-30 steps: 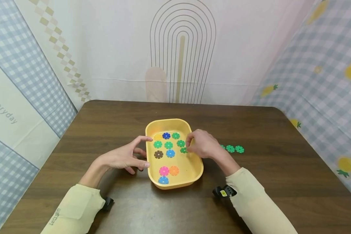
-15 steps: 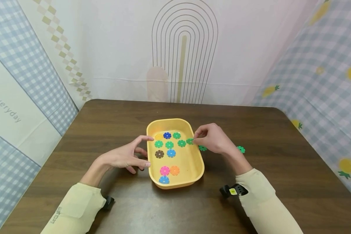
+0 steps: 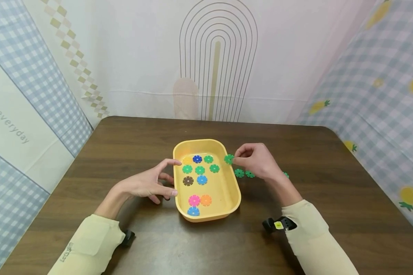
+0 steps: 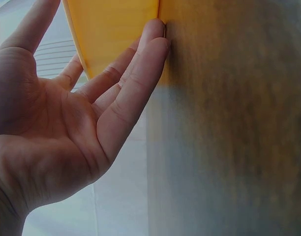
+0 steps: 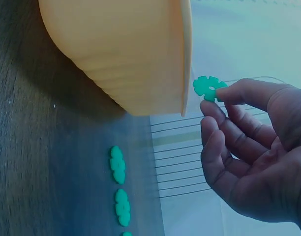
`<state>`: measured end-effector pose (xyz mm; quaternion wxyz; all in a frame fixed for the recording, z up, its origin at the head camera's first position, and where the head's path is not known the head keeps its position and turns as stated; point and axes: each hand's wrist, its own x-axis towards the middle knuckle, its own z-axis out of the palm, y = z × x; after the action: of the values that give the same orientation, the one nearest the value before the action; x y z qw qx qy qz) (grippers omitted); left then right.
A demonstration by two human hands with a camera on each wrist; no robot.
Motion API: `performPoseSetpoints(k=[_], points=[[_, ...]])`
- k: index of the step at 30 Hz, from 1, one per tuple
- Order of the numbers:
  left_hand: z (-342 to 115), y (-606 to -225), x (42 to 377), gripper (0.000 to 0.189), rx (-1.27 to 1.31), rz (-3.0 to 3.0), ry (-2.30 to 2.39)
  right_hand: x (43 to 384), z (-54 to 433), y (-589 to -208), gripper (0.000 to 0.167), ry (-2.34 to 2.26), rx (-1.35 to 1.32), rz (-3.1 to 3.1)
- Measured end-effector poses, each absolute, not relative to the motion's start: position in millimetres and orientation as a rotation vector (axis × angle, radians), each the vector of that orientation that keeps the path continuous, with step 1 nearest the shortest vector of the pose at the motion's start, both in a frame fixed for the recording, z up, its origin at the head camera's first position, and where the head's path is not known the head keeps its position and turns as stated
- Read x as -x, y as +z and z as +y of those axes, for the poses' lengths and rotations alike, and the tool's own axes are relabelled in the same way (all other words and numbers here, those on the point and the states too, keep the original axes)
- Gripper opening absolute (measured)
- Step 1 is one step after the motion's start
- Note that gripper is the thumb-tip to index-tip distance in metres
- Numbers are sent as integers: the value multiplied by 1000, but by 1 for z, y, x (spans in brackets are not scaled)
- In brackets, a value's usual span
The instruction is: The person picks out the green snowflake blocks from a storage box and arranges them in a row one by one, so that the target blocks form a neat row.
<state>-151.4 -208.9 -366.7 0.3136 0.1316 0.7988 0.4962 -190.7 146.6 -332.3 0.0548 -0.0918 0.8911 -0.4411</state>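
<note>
My right hand pinches a green flower-shaped plastic disc between thumb and fingertips. It holds the disc up by the right rim of a yellow plastic tub. In the right wrist view the green disc appears just outside the tub wall, with thumb and index at its edge. My left hand spreads its fingers along the tub's left side, index and thumb tips at the rim. The left wrist view shows its fingers nearly straight against the outer wall.
Inside the tub lie several flower discs: green, dark blue, brown, light blue, pink, orange and yellow. On the dark wooden table, a row of green discs runs right of the tub, partly behind my right forearm.
My right hand has lifted a green disc out of the tub's right part and drawn it right, to the rim. The left hand has stayed at the tub's left side.
</note>
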Motion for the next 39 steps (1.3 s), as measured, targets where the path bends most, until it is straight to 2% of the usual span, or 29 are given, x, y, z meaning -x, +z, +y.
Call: performPoseSetpoints(k=[15,22,39], points=[[-208,-367,151,86,-342,2109,1311,191,167,-339,17,-1501,356,2620],[-208,-366,151,86,-337,2107,1308,191,175,-343,25,-1508,297,2597],[-208,-366,150,85,-337,2117,1297,188,196,-351,25,-1553,201,2671]])
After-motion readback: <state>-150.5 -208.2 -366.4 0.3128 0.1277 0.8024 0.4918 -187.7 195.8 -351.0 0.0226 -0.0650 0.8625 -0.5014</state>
